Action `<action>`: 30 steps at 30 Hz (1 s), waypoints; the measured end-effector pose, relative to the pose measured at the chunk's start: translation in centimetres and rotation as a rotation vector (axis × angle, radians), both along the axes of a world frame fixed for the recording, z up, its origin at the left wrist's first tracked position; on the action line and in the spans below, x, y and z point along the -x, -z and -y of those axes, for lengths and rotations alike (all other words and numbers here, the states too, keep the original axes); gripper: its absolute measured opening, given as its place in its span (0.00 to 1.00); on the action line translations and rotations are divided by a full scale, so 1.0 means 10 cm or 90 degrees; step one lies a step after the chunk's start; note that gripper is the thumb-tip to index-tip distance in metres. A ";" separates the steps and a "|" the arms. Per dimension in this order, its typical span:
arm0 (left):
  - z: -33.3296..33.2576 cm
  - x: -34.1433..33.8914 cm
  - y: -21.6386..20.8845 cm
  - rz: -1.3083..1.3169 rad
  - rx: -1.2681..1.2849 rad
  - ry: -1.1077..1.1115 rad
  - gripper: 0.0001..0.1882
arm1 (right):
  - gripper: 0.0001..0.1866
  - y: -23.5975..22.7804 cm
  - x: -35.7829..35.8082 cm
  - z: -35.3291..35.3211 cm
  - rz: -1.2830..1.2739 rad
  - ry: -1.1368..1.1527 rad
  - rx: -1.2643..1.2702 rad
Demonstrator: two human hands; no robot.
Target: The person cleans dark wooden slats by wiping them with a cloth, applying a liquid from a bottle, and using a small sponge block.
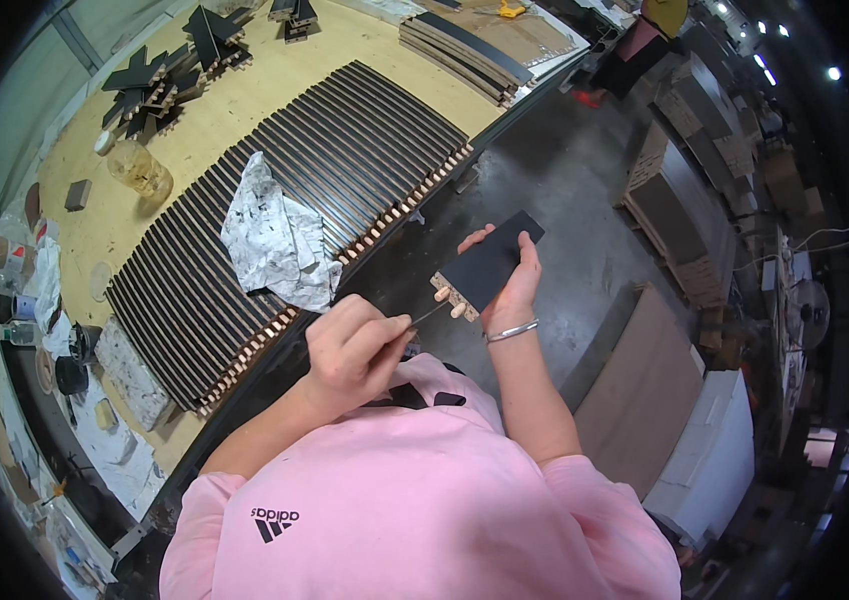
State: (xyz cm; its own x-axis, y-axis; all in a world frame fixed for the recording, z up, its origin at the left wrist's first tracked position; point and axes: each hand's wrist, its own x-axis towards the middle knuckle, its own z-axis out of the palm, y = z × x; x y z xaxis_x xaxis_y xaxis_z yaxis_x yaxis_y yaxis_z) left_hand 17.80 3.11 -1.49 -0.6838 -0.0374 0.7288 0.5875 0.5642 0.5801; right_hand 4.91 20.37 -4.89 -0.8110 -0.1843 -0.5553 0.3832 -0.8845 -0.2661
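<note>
My right hand [514, 295] is wrapped round a small black board [489, 262], held tilted in front of my body. Pale wooden dowels [458, 311] stick out of the board's raw chipboard end. Pinched in the fingers of my left hand [352, 345] is a thin dark stick-like tool [428, 314], its tip close to the dowels; I cannot tell its exact kind. To the left of my hands, a long row of dark boards [344, 150] stands side by side on the table, dowel ends facing me. A crumpled, stained white cloth [274, 235] lies across them.
The yellowish table [234, 105] carries loose piles of black pieces [149, 90], a jar [139, 170] and a stack of strips [464, 58]. Bottles [6, 255] stand at its left. Stacked panels [679, 200] and a brown sheet [644, 375] are on the right.
</note>
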 end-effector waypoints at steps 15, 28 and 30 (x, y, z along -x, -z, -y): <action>-0.07 -0.02 0.08 0.031 0.033 -0.039 0.12 | 0.19 0.03 -0.09 -0.02 0.003 0.030 0.048; -0.08 -0.09 0.08 0.022 0.033 -0.002 0.12 | 0.19 0.03 -0.14 0.04 -0.012 0.002 0.025; -0.06 -0.07 0.11 0.022 0.023 -0.004 0.12 | 0.18 0.01 -0.15 0.07 -0.015 0.006 0.056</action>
State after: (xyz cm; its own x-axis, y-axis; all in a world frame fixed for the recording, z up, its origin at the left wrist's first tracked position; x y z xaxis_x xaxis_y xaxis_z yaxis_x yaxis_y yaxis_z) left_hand 18.49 3.74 -2.63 -0.7089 -0.0165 0.7051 0.5630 0.5890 0.5798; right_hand 6.42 19.71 -4.95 -0.8257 -0.2237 -0.5179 0.3691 -0.9085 -0.1961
